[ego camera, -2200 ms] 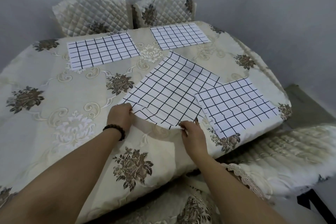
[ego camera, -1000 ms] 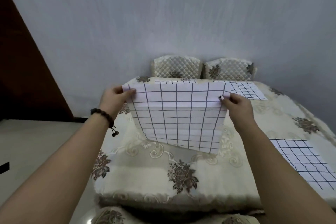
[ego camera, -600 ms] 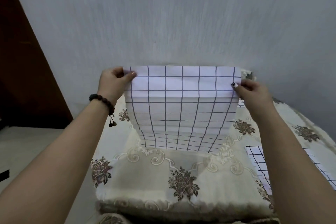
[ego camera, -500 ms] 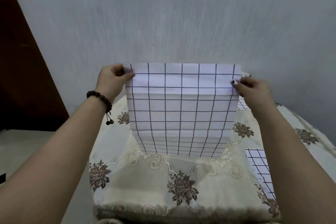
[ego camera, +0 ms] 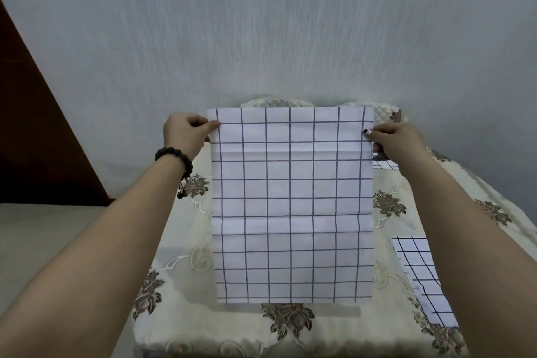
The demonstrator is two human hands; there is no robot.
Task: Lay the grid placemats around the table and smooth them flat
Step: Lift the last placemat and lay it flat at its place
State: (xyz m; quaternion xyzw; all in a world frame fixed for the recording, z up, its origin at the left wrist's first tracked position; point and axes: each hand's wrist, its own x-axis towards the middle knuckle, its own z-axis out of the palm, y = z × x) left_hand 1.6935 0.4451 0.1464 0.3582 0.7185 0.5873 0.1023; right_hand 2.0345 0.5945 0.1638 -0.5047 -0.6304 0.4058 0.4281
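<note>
Placemat [ego camera: 292,203]: held above the table [ego camera: 186,264], top corners pinched by left hand [ego camera: 184,134] and right hand [ego camera: 393,141] (light, limp, creased; judged best gripped there).

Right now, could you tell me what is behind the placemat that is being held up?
The held placemat hides most of the floral tablecloth and nearly all of two quilted chair backs. A sliver of another mat peeks out beside the right hand. Whatever else lies behind cannot be seen.

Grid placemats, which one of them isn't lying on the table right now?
The large placemat in the middle, held up by its top corners between the left hand and right hand; the others lie flat.
</note>
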